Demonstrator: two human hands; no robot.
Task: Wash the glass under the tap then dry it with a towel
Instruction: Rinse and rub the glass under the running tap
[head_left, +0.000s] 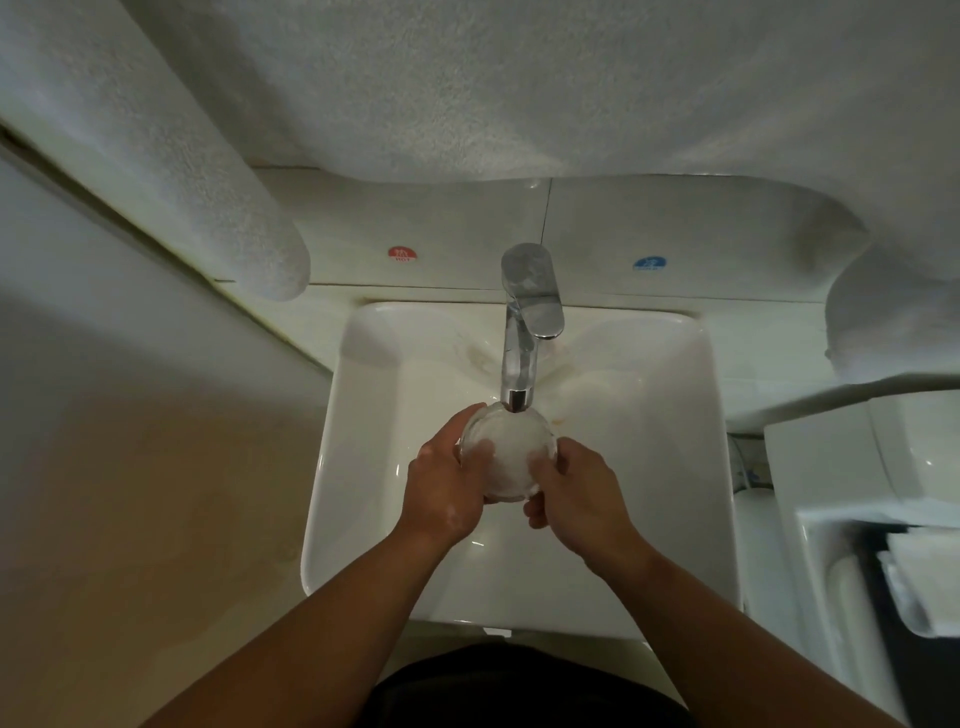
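Dim white-tiled wall (649, 228) (red and blue stickers on it), beige floor (156, 493) at left.

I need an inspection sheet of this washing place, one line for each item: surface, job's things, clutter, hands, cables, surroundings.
Surface: white sink, wet, with brownish marks near the tap base.
Job's things: glass held under the spout of the chrome tap, looks full of frothy water; white towels hang above the sink.
Clutter: nothing seen in the basin.
Hands: left hand and right hand both grip the glass, one on each side.
Cables: what may be a hose or cable at the right of the sink, too small to tell.
Surroundings: red hot sticker and blue sticker on the wall tiles; a white fixture at right.
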